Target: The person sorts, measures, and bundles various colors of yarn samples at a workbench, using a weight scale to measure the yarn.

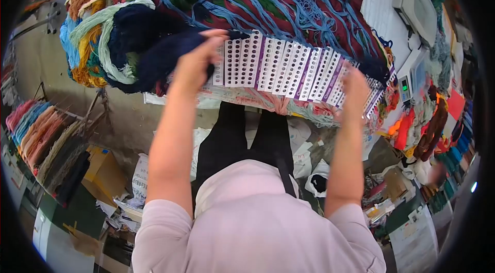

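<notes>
Well, the left hand (192, 67) is closed, thumb on top and fingers curled under, around a thick, soft bundle of navy yarn (149, 41). The bundle is fuzzy and rope-like and bulges out to the left of the fist. The same fist presses against the left end of the card row (289, 67), so yarn and card touch there.

The cards are stiff, flat white rectangles, each punched with neat columns of round holes and edged with a purple stripe. They overlap like a fan and run rightward in a shallow downward curve.

The right hand (356, 87) sits at the right end of that row, its back toward the camera. Its fingers are tucked out of sight against the cards, so I cannot tell how tightly it grips, or whether it grips at all. The row thus spans the gap between both hands.

Beyond and under the cards lies the yarn heap (289, 0), a tangled mound of loose strands (maroon, pale blue, green, orange and cream). Far right, a small scale (406, 87) shows a green display. Lower left on the floor stand a cardboard box (105, 172) and a rack of hanks (38, 128) in pinks and browns.
</notes>
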A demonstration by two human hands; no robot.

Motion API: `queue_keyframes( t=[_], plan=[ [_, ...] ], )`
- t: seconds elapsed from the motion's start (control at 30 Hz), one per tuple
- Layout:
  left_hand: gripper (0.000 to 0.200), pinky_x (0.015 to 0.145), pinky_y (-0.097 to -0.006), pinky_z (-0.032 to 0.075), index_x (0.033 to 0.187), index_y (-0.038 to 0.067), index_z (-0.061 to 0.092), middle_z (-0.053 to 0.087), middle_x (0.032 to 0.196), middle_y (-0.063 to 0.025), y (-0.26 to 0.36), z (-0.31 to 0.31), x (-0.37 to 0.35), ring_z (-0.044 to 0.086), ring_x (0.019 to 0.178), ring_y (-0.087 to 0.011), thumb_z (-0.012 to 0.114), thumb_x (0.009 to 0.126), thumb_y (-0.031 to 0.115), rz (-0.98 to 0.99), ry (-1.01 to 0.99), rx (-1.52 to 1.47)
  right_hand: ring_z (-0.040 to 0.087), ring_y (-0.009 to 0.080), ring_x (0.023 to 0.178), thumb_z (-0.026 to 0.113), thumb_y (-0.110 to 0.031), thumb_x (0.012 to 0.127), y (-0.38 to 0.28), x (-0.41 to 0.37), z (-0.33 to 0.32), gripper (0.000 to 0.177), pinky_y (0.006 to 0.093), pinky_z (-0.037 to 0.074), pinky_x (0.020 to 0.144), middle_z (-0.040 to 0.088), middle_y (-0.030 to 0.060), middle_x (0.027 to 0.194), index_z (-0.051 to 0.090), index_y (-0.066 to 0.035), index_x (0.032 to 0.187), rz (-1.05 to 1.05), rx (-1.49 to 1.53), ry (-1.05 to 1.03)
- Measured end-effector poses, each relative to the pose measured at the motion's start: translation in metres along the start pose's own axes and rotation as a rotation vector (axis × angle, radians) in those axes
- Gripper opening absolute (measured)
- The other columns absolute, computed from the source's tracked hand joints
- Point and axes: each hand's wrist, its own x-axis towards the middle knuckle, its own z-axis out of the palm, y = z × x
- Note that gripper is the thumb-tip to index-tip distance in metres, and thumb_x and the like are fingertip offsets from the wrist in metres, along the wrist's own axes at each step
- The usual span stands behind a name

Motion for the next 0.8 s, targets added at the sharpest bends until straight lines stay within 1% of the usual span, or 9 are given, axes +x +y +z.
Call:
queue_keyframes(
  t=[0.1,0.13,0.27,0.33,0.47,0.5,0.6,0.7,0.8],
  plan=[
    [0.024,0.066,-0.0256,0.046,0.109,0.000,0.063,0.065,0.092,-0.0038,-0.060,0.044,0.020,0.056,0.074,-0.0088,0.059,0.088,0.010,-0.124,-0.082,0.301,0.056,0.0079,0.061,0.062,-0.023,0.089,-0.001,0.000,0.119,0.025,0.0238,0.044,0.057,0.064,0.0031,0.069,0.069,-0.005,0.105,0.003,0.213,-0.162],
    [0.025,0.071,-0.0299,0.049,0.110,0.000,0.062,0.067,0.091,-0.0056,-0.098,0.039,0.032,0.062,0.078,-0.0152,0.058,0.087,0.011,0.125,-0.003,0.507,0.057,0.0083,0.061,0.063,-0.023,0.088,0.005,0.006,0.144,0.023,0.0244,0.044,0.057,0.064,0.0041,0.070,0.070,-0.004,0.100,-0.090,0.096,-0.179],
    [0.023,0.076,-0.0332,0.049,0.104,0.002,0.063,0.066,0.089,-0.0099,-0.114,0.040,0.042,0.065,0.085,-0.0244,0.057,0.085,0.013,0.223,0.086,0.619,0.057,0.0092,0.059,0.069,-0.020,0.082,0.010,0.015,0.194,0.019,0.0241,0.044,0.057,0.065,0.0038,0.069,0.072,-0.002,0.083,-0.362,-0.088,-0.122],
    [0.017,0.073,-0.0341,0.049,0.096,0.005,0.064,0.065,0.087,-0.0115,-0.115,0.039,0.050,0.064,0.083,-0.0274,0.057,0.085,0.016,0.361,0.097,0.868,0.057,0.0090,0.058,0.070,-0.019,0.081,0.008,0.017,0.196,0.017,0.0243,0.044,0.056,0.065,0.0035,0.068,0.072,-0.002,0.083,-0.246,-0.043,-0.159],
    [0.013,0.061,-0.0347,0.047,0.088,0.008,0.064,0.063,0.077,-0.0115,-0.116,0.041,0.062,0.061,0.067,-0.0279,0.055,0.087,0.019,0.292,-0.003,0.812,0.058,0.0091,0.057,0.072,-0.015,0.078,0.010,0.018,0.201,0.013,0.0251,0.045,0.056,0.065,0.0032,0.067,0.072,-0.003,0.083,-0.094,0.021,-0.165],
    [0.017,0.055,-0.0319,0.045,0.084,0.007,0.064,0.061,0.068,-0.0078,-0.093,0.042,0.060,0.058,0.056,-0.0209,0.057,0.089,0.022,0.139,-0.148,0.662,0.059,0.0102,0.058,0.071,-0.013,0.078,0.009,0.018,0.201,0.012,0.0254,0.046,0.057,0.066,0.0041,0.071,0.071,-0.003,0.084,-0.099,-0.007,-0.150],
    [0.020,0.054,-0.0235,0.039,0.077,0.005,0.063,0.055,0.065,0.0024,-0.091,0.040,0.062,0.049,0.057,-0.0063,0.059,0.090,0.019,-0.175,-0.103,0.472,0.063,0.0145,0.066,0.069,-0.012,0.080,0.007,0.007,0.199,0.011,0.0264,0.047,0.062,0.067,0.0061,0.082,0.071,-0.003,0.085,-0.292,-0.097,-0.101],
    [0.019,0.055,-0.0226,0.039,0.076,0.005,0.064,0.056,0.065,0.0019,-0.088,0.038,0.062,0.050,0.058,-0.0062,0.061,0.089,0.019,-0.220,-0.120,0.364,0.065,0.0184,0.075,0.067,-0.010,0.081,0.014,0.001,0.195,0.011,0.0271,0.049,0.067,0.066,0.0074,0.090,0.070,-0.002,0.088,-0.513,-0.058,-0.118],
    [0.028,0.052,-0.0278,0.043,0.077,0.005,0.066,0.059,0.060,-0.0017,-0.092,0.038,0.064,0.053,0.052,-0.0100,0.063,0.088,0.030,-0.108,-0.113,0.462,0.065,0.0191,0.078,0.065,-0.008,0.081,0.019,0.000,0.191,0.012,0.0276,0.049,0.071,0.066,0.0075,0.090,0.071,-0.002,0.090,-0.492,-0.011,-0.144]
  ],
)
